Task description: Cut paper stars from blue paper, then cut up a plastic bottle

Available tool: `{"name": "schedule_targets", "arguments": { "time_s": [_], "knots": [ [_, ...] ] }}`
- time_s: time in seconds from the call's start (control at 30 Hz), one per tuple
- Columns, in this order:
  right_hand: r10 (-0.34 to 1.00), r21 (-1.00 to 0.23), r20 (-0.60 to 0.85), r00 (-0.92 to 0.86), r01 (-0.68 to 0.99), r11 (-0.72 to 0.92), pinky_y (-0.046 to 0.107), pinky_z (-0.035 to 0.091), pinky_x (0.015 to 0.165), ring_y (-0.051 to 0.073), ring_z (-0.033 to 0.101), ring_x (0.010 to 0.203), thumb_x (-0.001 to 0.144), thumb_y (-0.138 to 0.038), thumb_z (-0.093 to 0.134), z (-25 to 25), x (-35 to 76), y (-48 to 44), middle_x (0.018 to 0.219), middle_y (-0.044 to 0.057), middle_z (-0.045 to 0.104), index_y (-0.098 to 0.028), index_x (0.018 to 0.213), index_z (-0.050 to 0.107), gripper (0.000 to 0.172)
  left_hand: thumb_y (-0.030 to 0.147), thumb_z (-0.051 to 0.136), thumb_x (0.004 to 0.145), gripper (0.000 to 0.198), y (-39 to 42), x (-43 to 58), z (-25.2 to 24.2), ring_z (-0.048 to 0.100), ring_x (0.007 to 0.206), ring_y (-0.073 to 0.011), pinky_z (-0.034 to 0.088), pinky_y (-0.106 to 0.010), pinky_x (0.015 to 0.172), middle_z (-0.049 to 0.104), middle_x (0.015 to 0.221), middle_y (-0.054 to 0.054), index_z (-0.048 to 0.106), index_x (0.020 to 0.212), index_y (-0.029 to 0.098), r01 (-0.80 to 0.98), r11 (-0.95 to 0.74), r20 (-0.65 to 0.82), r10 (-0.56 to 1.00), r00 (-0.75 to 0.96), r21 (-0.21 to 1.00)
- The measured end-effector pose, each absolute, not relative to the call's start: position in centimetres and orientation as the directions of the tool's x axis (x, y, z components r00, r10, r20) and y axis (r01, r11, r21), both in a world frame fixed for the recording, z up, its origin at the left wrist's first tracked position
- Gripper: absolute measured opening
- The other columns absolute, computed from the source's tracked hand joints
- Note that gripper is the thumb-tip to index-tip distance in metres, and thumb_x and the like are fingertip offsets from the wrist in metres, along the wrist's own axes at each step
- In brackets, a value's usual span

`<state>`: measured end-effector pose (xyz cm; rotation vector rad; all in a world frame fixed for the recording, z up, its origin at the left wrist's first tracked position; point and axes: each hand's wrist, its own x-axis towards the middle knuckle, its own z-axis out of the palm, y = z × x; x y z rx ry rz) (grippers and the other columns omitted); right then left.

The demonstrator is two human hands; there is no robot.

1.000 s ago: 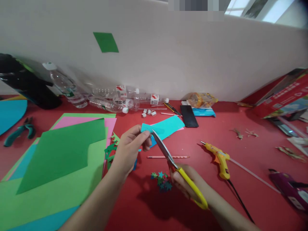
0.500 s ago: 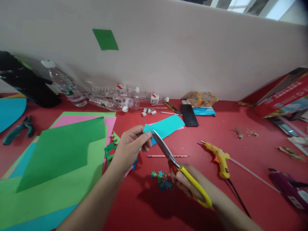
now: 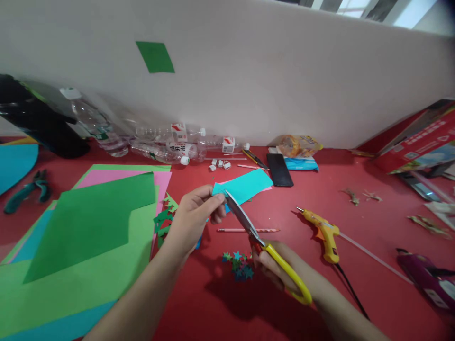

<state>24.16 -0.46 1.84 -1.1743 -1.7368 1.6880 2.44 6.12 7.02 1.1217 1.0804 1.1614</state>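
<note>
Presently pinching turquoise paper point(image 3: 218, 188) in the left grip point(image 3: 195, 210), above the red table point(image 3: 194, 308), and grasping yellow-handled scissors point(image 3: 244, 221) in the right grip point(image 3: 272, 265), with blade tips right at the paper. Working beside a cluster of paper stars point(image 3: 243, 272), over a pink pencil point(image 3: 265, 230), and left of a yellow glue gun point(image 3: 327, 234).

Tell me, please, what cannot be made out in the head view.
Head view:
Blue paper: gripped corner hidden by left hand.
Pencil: middle hidden by scissors.
Purple tool: cut off by right picture edge.
Black flask: cut off by left picture edge.
Stars: bunched, too small to count.
</note>
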Motion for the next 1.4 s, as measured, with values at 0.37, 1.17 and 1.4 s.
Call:
{"name": "schedule_targets", "arguments": {
  "time_s": [0.37, 1.17, 1.4],
  "knots": [
    [0.807, -0.954, -0.281, -0.519, 0.245, -0.175, 0.019, 0.020, 0.036, 0.005, 0.030, 0.037, 0.090, -0.071, 0.039, 2.31, 23.92, -0.74, 0.048, -0.009, 0.035, -0.021, 0.068, 0.041, 0.055, 0.022, 0.060, 0.082, 0.022, 6.26, 2.32, 7.01, 0.051, 0.047, -0.0065, 0.040, -0.019, 0.049, 0.060, 0.052, 0.004, 0.058, 0.061, 0.017, -0.104, 0.057, -0.045, 0.993, 0.111, 0.993],
    [0.798, -0.956, -0.269, -0.539, 0.252, -0.152, 0.019, 0.021, 0.037, 0.005, 0.030, 0.038, 0.091, -0.071, 0.038, 2.19, 24.07, -0.60, 0.049, -0.009, 0.032, -0.021, 0.069, 0.040, 0.054, 0.021, 0.059, 0.083, 0.020, 6.39, 2.17, 6.83, 0.051, 0.048, -0.0059, 0.041, -0.018, 0.048, 0.061, 0.054, 0.004, 0.060, 0.063, 0.016, -0.135, 0.060, -0.040, 0.989, 0.143, 0.989],
    [0.819, -0.959, -0.241, -0.521, 0.260, -0.117, 0.019, 0.019, 0.036, 0.005, 0.029, 0.037, 0.088, -0.073, 0.040, 2.08, 23.89, -0.41, 0.048, -0.009, 0.033, -0.021, 0.067, 0.040, 0.057, 0.022, 0.061, 0.083, 0.020, 6.50, 1.95, 6.78, 0.051, 0.046, -0.0056, 0.039, -0.017, 0.047, 0.061, 0.053, 0.004, 0.059, 0.064, 0.016, -0.166, 0.092, -0.065, 0.984, 0.163, 0.982]
  ]
}}
